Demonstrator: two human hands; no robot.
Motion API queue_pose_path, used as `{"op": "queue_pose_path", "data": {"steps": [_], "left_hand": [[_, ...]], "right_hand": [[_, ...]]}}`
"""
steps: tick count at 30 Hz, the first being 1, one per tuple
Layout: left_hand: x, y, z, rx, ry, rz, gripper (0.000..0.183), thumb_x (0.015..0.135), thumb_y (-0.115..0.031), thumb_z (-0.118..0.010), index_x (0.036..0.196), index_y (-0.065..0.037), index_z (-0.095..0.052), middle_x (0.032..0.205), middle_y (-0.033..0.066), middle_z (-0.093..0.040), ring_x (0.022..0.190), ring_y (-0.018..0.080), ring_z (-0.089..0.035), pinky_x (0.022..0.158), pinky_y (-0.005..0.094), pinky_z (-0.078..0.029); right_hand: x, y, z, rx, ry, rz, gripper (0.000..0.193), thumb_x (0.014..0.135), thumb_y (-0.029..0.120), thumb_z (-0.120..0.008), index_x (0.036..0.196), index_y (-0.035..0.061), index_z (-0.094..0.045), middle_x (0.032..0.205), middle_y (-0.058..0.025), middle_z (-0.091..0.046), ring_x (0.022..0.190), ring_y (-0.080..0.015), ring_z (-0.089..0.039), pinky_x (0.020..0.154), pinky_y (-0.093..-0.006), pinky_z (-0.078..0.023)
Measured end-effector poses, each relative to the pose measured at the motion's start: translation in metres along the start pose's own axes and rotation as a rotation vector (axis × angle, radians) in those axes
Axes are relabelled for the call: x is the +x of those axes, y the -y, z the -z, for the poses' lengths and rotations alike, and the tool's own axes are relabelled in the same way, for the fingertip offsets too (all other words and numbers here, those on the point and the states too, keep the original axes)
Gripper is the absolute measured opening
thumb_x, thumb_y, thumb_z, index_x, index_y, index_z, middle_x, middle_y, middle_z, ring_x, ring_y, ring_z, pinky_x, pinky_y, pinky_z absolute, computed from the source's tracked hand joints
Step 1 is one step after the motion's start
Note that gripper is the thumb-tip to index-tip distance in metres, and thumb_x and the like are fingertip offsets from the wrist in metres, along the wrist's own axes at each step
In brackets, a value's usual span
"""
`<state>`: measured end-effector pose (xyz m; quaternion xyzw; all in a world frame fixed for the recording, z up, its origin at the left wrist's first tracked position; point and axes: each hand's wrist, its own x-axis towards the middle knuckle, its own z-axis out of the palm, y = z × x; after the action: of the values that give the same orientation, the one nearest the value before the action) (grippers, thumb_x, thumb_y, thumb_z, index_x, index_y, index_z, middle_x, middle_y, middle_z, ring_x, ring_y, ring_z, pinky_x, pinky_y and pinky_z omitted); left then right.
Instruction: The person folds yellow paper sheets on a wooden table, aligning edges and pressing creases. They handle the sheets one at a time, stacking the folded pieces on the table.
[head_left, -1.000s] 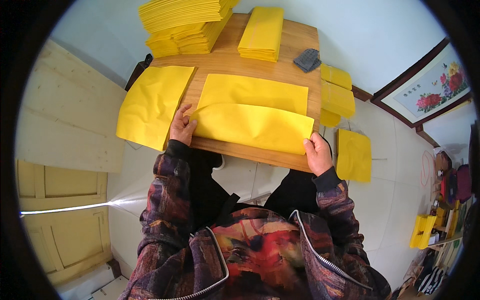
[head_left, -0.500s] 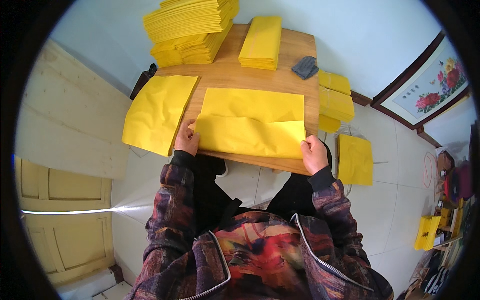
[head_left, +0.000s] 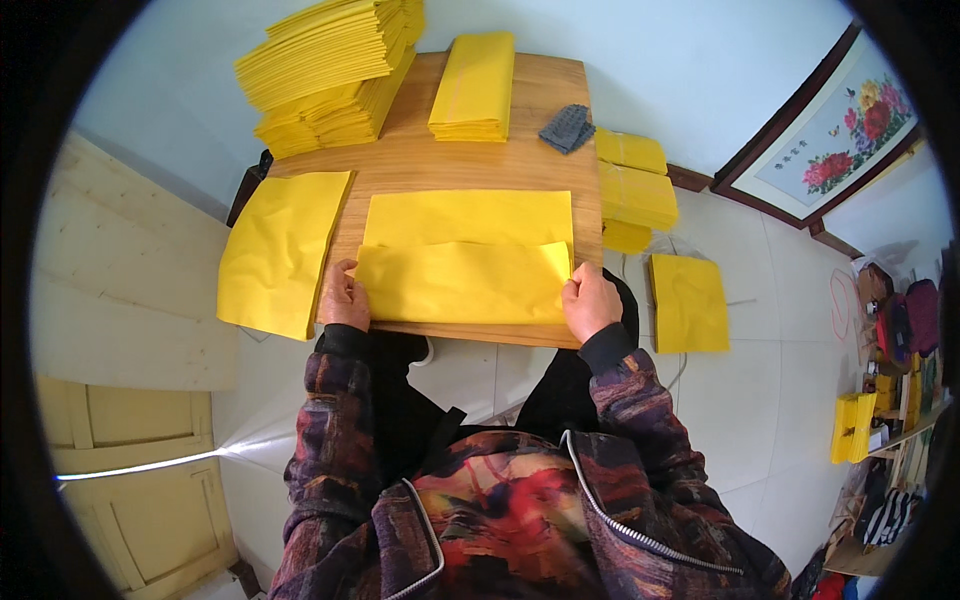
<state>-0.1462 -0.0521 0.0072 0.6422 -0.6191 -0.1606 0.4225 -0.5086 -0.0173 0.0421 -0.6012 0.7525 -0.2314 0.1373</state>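
Observation:
A yellow sheet [head_left: 460, 215] lies near the front edge of the wooden table, its near part folded back over the far part as a broad flap. My left hand [head_left: 345, 297] grips the flap's left end, fingers closed with the thumb towards the sheet. On the right end of the flap, my right hand [head_left: 591, 300] pinches the edge between thumb and fingers. Slight ripples run across the folded layer. Left of my left hand, a loose pile of yellow sheets [head_left: 280, 255] overhangs the table's left side.
Tall stacks of folded yellow sheets [head_left: 330, 70] stand at the table's far left. A narrower folded stack [head_left: 473, 90] and a grey cloth [head_left: 567, 129] lie at the back. Tied yellow bundles [head_left: 635, 190] sit beyond the right edge, with another yellow pile [head_left: 690, 303] nearer.
The head view has shifted, so the table appears further left. Both hands remain on the folded sheet's ends, and its flap edge looks straighter.

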Motion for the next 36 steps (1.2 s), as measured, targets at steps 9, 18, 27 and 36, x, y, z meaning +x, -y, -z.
{"op": "queue_pose_path", "data": {"steps": [9,18,27,36], "left_hand": [[0.004,-0.003,0.001,0.114,0.037,0.019,0.030,0.083,0.000,-0.055,0.111,-0.012,-0.055,0.069,0.0076,-0.051,0.062,0.0228,-0.055,0.058,0.0344,-0.045],[0.000,-0.015,0.003,0.117,0.011,0.055,0.028,0.084,0.000,-0.055,0.107,-0.015,-0.055,0.068,0.0110,-0.052,0.063,0.0270,-0.056,0.059,0.0363,-0.046],[0.000,-0.030,0.006,0.164,0.023,0.085,0.022,0.085,-0.003,-0.055,0.103,-0.013,-0.055,0.074,0.0145,-0.057,0.072,0.0332,-0.060,0.064,0.0391,-0.048],[0.006,-0.018,0.000,0.169,0.031,0.105,0.007,0.085,-0.007,-0.056,0.091,-0.009,-0.060,0.085,0.0187,-0.064,0.084,0.0371,-0.063,0.072,0.0406,-0.050]], "right_hand": [[-0.008,0.007,0.004,0.056,-0.052,-0.056,0.025,0.086,0.020,-0.058,0.107,0.0104,-0.048,0.075,-0.0206,-0.064,0.072,-0.0410,-0.062,0.063,-0.0524,-0.046],[-0.011,0.005,0.002,0.118,-0.098,0.072,0.012,0.087,0.021,-0.059,0.092,0.0140,-0.050,0.071,-0.0168,-0.063,0.069,-0.0409,-0.061,0.058,-0.0526,-0.045],[-0.013,0.003,0.000,0.084,-0.112,0.106,0.006,0.086,0.015,-0.057,0.090,0.0138,-0.053,0.073,-0.0154,-0.064,0.069,-0.0391,-0.062,0.057,-0.0502,-0.046],[-0.013,0.003,0.001,0.035,-0.105,0.144,0.004,0.087,0.017,-0.056,0.090,0.0142,-0.055,0.071,-0.0159,-0.063,0.067,-0.0396,-0.062,0.056,-0.0510,-0.046]]}}
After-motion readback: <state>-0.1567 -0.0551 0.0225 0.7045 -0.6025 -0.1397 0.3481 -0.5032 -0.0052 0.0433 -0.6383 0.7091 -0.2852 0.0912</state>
